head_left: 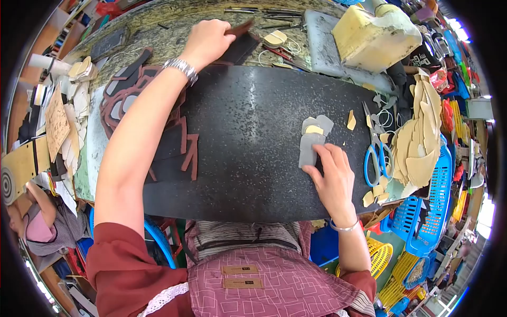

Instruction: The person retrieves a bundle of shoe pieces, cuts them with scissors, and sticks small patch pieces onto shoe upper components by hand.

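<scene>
My left hand (208,43) is stretched to the back of the black board (237,158). Its thumb and fingers are closed on the edge of a brown-trimmed dark piece (241,28), beside another dark piece (240,49). On the right of the board, the thumb and fingertips of my right hand (336,177) close on the side of a grey material piece (309,150). A small yellow piece (314,129) lies at its top edge, with more grey pieces (323,124) behind. Brown-edged dark cutouts (137,95) are piled under my left forearm.
Blue-handled scissors (377,158) lie at the right, next to stacked beige pieces (420,132). A yellowish block (372,39) stands at the back right on a grey slab (319,31). Blue baskets (438,185) are beyond the table's right side. Another person (45,222) is at the far left.
</scene>
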`<state>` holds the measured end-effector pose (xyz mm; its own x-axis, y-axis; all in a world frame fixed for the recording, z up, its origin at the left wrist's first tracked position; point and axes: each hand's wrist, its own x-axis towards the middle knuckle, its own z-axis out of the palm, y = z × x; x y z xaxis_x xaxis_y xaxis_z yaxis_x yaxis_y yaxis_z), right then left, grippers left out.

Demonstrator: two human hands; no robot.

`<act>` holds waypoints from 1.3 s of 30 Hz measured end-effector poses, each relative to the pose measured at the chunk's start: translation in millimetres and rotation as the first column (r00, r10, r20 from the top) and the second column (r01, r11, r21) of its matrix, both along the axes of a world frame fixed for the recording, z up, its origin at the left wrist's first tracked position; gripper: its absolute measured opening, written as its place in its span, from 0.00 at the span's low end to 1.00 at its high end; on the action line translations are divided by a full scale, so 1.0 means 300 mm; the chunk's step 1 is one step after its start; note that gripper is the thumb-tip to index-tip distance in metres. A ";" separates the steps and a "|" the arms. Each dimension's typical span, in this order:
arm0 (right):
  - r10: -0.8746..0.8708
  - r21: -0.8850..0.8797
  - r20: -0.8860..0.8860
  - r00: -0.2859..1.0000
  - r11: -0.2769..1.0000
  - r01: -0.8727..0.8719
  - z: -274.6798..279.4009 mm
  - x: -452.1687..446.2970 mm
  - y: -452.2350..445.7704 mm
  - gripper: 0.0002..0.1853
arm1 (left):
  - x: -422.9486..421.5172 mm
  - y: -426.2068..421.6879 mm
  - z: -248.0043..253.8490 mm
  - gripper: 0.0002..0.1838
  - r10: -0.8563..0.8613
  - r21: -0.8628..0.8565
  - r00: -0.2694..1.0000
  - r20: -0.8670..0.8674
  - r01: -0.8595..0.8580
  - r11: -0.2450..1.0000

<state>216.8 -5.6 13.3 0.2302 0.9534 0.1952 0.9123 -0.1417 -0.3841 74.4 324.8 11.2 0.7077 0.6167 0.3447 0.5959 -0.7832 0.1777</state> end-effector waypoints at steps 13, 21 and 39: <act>-0.341 -0.148 -0.664 0.665 0.932 0.331 -0.006 0.042 -0.069 0.07 | -0.292 -0.873 0.013 0.19 -0.432 0.164 0.900 0.055 0.419 0.893; -0.265 -0.181 -0.921 0.287 0.940 0.289 0.116 -0.183 -0.178 0.23 | -0.283 -1.000 0.037 0.21 -0.381 -0.144 0.841 0.385 0.462 0.875; 0.105 -0.233 -0.628 0.771 0.920 -0.316 0.086 -0.137 -0.336 0.09 | -0.400 -0.946 0.006 0.09 -0.635 0.179 0.552 0.539 0.662 0.728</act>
